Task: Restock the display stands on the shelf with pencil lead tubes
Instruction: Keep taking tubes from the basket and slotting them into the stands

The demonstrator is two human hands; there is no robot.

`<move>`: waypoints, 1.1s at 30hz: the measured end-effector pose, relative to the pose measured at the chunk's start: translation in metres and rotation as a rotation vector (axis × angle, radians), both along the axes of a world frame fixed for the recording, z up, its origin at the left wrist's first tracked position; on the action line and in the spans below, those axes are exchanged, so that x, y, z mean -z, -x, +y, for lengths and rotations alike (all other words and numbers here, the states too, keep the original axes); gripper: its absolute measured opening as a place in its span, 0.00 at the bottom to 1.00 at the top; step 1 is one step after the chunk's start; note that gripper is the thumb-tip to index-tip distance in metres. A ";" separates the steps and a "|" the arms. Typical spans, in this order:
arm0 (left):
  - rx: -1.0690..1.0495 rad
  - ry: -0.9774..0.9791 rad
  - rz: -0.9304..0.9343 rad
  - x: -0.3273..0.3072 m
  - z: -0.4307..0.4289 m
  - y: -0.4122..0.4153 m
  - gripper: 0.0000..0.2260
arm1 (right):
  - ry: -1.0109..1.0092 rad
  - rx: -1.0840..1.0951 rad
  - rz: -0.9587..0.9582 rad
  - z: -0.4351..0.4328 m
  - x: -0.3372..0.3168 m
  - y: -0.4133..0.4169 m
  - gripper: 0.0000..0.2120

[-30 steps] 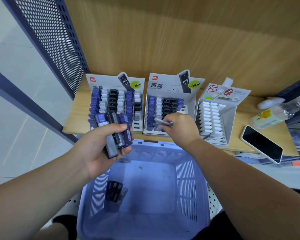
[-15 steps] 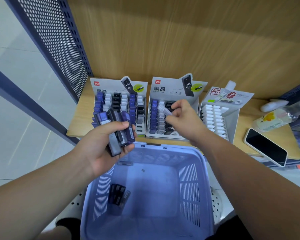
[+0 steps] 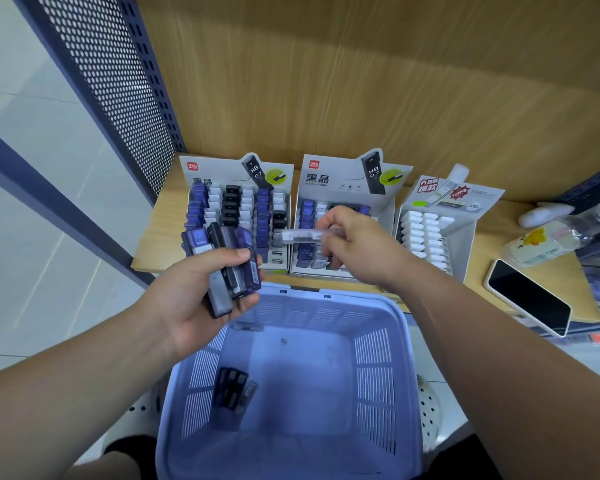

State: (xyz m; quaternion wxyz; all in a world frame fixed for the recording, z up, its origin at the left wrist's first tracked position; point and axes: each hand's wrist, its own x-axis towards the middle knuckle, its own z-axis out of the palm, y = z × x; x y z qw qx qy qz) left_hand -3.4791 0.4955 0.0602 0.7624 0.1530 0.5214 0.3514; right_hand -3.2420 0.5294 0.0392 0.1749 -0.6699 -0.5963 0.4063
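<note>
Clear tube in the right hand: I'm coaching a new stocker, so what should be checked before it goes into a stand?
1. Grip of the right hand on the clear tube: ok, pinched.
2. Tube turned to match the slots: not ok, it lies sideways.
3. Free slot in the middle stand: cannot tell, the hand hides part of it.
4. Hold of the left hand on its bundle of tubes: ok.
5. Some spare tubes in the basket: ok.
</note>
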 end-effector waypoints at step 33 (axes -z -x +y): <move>-0.117 -0.055 -0.029 -0.018 -0.009 0.020 0.05 | -0.260 -0.070 0.211 -0.045 -0.023 0.046 0.09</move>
